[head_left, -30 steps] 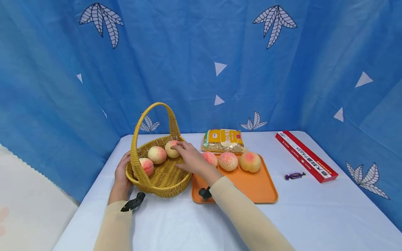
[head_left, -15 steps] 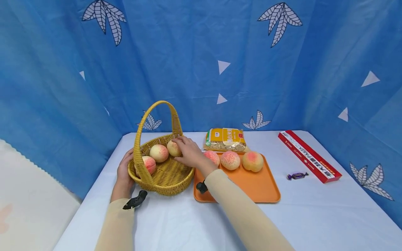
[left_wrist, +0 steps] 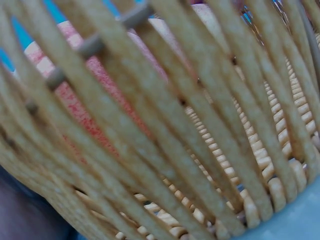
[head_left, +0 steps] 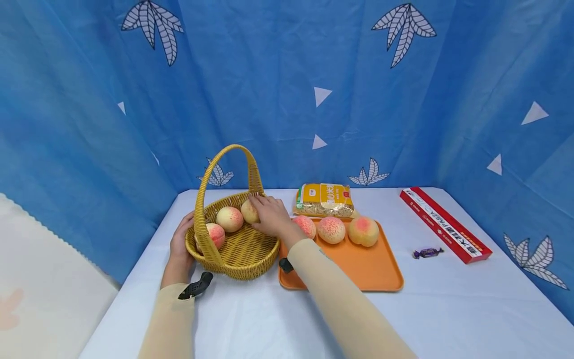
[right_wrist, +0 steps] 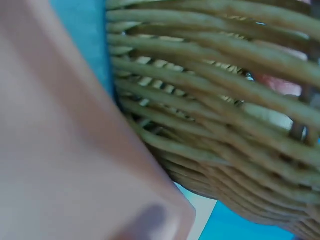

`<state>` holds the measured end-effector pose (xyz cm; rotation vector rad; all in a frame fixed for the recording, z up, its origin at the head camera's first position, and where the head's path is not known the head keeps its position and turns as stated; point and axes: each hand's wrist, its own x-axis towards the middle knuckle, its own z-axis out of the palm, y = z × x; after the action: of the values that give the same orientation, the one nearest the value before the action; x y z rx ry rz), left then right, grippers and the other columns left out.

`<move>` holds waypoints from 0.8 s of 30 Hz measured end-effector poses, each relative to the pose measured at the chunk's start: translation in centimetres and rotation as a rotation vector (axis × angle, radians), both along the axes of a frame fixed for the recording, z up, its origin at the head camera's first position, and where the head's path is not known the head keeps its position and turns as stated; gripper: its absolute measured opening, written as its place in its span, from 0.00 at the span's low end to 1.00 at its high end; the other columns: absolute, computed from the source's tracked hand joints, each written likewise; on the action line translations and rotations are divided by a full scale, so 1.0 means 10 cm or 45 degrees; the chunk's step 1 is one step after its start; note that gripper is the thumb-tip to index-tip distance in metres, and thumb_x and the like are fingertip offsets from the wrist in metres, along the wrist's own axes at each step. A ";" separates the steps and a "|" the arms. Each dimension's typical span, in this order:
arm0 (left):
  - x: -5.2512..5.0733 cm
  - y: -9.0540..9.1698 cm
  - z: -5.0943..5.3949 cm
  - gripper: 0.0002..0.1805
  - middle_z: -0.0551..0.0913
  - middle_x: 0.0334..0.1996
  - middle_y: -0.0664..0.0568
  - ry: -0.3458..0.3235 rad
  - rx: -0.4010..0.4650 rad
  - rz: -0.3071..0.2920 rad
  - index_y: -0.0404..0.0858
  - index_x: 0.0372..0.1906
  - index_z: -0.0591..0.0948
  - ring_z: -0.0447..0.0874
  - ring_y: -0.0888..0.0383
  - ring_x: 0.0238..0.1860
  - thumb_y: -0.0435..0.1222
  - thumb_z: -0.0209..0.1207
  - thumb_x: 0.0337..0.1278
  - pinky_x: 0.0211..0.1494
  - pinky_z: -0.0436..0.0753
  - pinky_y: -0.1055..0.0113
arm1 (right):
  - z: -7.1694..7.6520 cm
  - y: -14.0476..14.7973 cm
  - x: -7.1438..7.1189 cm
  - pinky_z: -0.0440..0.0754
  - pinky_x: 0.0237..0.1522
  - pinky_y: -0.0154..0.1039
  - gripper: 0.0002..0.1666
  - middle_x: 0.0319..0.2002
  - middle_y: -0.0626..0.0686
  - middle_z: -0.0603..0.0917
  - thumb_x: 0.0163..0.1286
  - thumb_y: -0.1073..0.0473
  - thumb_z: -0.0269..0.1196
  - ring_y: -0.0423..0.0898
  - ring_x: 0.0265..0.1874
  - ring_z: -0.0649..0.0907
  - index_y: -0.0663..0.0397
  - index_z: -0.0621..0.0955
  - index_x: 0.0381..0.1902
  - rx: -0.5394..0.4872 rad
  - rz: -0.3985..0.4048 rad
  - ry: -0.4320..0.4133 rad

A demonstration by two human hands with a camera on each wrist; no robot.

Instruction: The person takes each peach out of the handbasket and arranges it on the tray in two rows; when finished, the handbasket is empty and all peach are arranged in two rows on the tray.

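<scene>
A yellow wicker basket (head_left: 244,271) with a tall arched handle stands at the left of the table. Along its far and left sides lie a near peach (head_left: 216,235), a middle peach (head_left: 229,219) and a far peach (head_left: 249,212). My left hand (head_left: 181,244) holds the basket's left side, its fingertips partly hidden behind the handle. Reaching over the right rim, my right hand (head_left: 272,215) grips the far peach; its thumb is hard to see. In the left wrist view, a red-speckled peach (left_wrist: 82,112) shows through the weave (left_wrist: 150,100).
Right of the basket, an orange tray (head_left: 358,271) bears three peaches (head_left: 332,230) in a row. Behind it lies a yellow food packet (head_left: 325,200). Farther right are a purple-wrapped candy (head_left: 428,253) and a long red pasta box (head_left: 446,225). A blue curtain (head_left: 278,99) backs the table.
My right hand's fingers have drawn in over the far peach; the thumb stood apart before. The peach stays in its place in the basket. The whole view has shifted slightly.
</scene>
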<state>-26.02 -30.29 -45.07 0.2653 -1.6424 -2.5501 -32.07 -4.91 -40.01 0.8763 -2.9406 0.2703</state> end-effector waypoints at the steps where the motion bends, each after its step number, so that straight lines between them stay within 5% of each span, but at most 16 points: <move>1: 0.00 0.00 0.00 0.21 0.72 0.60 0.66 -0.003 0.002 -0.001 0.51 0.70 0.66 0.70 0.69 0.62 0.43 0.43 0.78 0.62 0.73 0.79 | -0.01 0.00 0.00 0.66 0.71 0.52 0.50 0.77 0.48 0.62 0.68 0.43 0.66 0.50 0.74 0.65 0.41 0.54 0.80 0.004 -0.007 0.006; 17: 0.00 -0.01 -0.01 0.21 0.72 0.60 0.66 0.009 0.019 0.006 0.51 0.71 0.66 0.70 0.69 0.62 0.43 0.42 0.79 0.61 0.74 0.80 | -0.04 0.01 0.02 0.71 0.60 0.45 0.36 0.64 0.49 0.69 0.67 0.46 0.67 0.47 0.61 0.71 0.43 0.68 0.70 0.008 -0.005 0.117; 24: -0.03 -0.01 -0.03 0.21 0.71 0.60 0.66 0.001 0.034 0.004 0.50 0.71 0.65 0.69 0.67 0.64 0.41 0.39 0.80 0.62 0.73 0.80 | -0.04 0.01 0.05 0.69 0.64 0.46 0.34 0.62 0.46 0.77 0.65 0.45 0.69 0.47 0.63 0.74 0.41 0.68 0.64 0.026 0.012 0.101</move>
<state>-26.28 -30.38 -45.39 0.2688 -1.6071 -2.5714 -31.56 -4.86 -40.46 0.8829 -2.8720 0.2020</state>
